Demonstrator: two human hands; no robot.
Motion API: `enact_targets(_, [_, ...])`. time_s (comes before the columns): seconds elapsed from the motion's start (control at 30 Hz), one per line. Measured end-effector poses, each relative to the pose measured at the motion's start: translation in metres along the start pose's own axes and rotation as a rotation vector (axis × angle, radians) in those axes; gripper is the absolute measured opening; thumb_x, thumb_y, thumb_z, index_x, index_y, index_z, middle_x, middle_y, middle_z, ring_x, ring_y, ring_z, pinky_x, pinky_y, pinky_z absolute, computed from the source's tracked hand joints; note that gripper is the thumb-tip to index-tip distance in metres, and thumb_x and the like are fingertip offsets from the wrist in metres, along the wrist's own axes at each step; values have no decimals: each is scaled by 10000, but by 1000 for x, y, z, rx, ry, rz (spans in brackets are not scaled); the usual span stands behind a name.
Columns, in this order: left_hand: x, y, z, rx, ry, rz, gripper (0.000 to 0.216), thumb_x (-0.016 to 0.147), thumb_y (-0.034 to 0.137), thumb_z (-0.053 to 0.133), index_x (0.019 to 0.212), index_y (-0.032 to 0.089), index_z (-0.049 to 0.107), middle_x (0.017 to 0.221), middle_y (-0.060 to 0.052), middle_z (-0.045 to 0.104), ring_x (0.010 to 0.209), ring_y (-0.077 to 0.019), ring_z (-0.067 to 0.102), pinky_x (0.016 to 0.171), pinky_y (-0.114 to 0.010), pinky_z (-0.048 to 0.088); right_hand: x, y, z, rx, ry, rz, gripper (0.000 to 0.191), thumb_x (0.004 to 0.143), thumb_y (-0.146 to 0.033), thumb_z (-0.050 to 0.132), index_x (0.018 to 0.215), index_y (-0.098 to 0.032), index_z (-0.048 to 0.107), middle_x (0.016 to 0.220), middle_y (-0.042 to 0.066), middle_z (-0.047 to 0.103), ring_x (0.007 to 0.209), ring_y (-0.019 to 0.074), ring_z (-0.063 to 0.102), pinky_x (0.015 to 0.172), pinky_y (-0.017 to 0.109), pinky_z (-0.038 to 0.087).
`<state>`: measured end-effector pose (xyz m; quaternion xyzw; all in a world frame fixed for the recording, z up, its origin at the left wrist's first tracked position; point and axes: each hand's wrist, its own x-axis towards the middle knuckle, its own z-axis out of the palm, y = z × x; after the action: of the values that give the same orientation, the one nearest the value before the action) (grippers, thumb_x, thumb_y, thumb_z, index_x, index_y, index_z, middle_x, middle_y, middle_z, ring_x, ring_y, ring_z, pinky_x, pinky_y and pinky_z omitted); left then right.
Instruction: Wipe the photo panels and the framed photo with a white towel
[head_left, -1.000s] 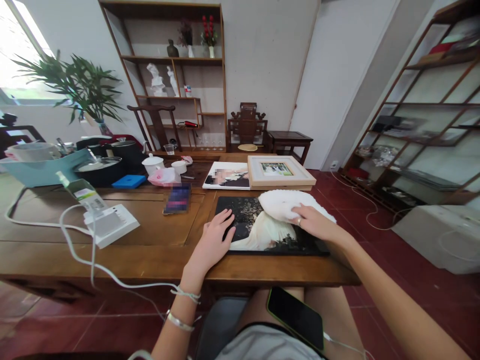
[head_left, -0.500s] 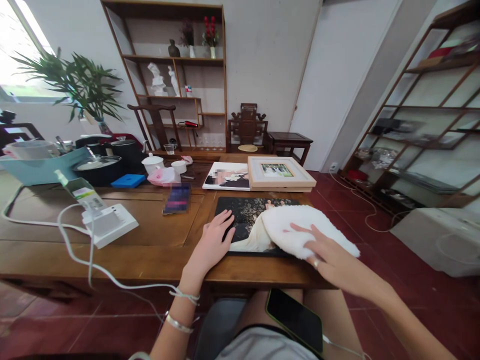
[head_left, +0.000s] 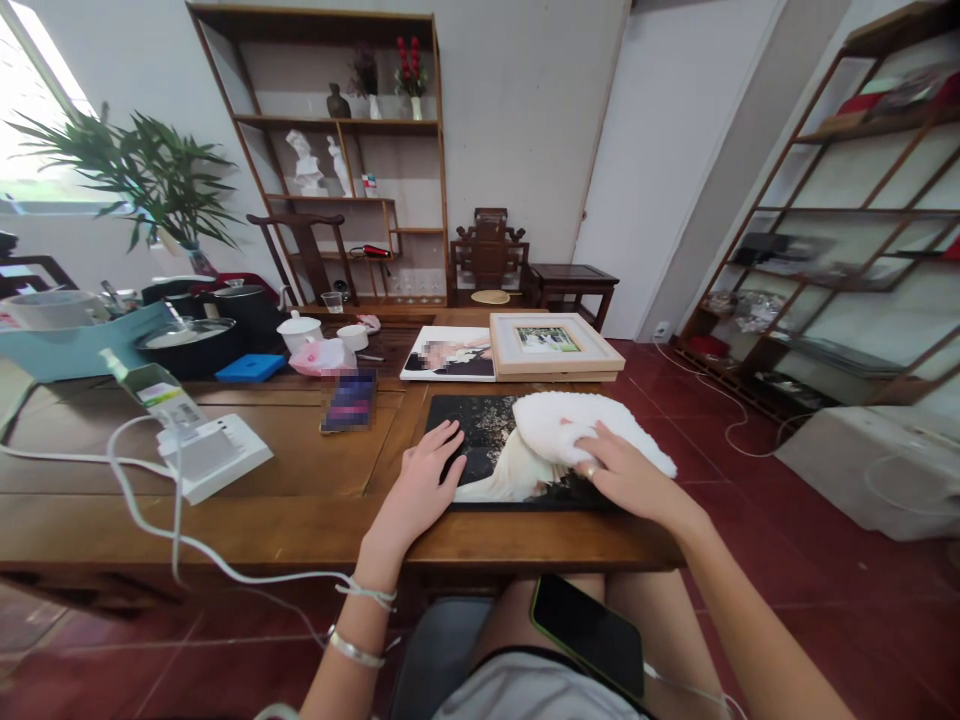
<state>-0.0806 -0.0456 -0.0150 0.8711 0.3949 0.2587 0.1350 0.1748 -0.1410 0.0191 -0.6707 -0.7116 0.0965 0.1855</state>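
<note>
A dark photo panel [head_left: 480,437] with a pale gown in its picture lies flat near the table's front edge. My left hand [head_left: 433,465] rests on its left end, fingers stretched out and apart. Over the panel's right part is a fluffy white cloth [head_left: 562,415], hiding the upper right of the picture and hanging past the right end. My right hand [head_left: 622,470] grips the cloth from above and presses it against the panel, its fingers partly sunk in the pile.
Behind the panel lie a white photo board [head_left: 450,355] and a light wooden picture frame [head_left: 559,345]. Leftward on the table [head_left: 315,520] are a blue box [head_left: 250,367], a white box [head_left: 217,460] with cables, and a pot [head_left: 187,340]. A phone [head_left: 589,635] lies on my lap.
My right hand has slid the white cloth up and to the left over the panel, baring its lower right part. My left hand stays at the panel's left end.
</note>
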Motion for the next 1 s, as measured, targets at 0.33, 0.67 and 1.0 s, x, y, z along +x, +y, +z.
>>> enact_targets(0.33, [0, 0, 0, -11, -8, 1, 358, 898, 247, 400, 1225, 199, 537, 1376, -100, 471, 1326, -209, 355, 1041, -461, 328, 8, 5, 5, -52, 74, -91, 253, 763, -155, 410, 877, -197, 631, 1335, 80, 505, 1287, 239, 366, 1103, 495, 175])
enact_targets(0.67, [0, 2, -2, -10, -20, -18, 360, 897, 245, 403, 1227, 195, 536, 1388, -101, 457, 1329, -218, 350, 1050, -463, 315, -75, -21, 1, -95, -73, -151, 212, 760, -136, 414, 768, -240, 600, 1437, 4, 368, 1371, 210, 197, 1128, 518, 138])
enact_targets(1.0, [1, 1, -1, -7, -9, -1, 355, 898, 243, 406, 1223, 192, 538, 1380, -101, 467, 1326, -214, 355, 1048, -458, 324, 9, -26, 9, -89, -26, -147, 301, 788, -124, 395, 973, -174, 628, 1309, 133, 520, 1320, 227, 318, 1087, 503, 185])
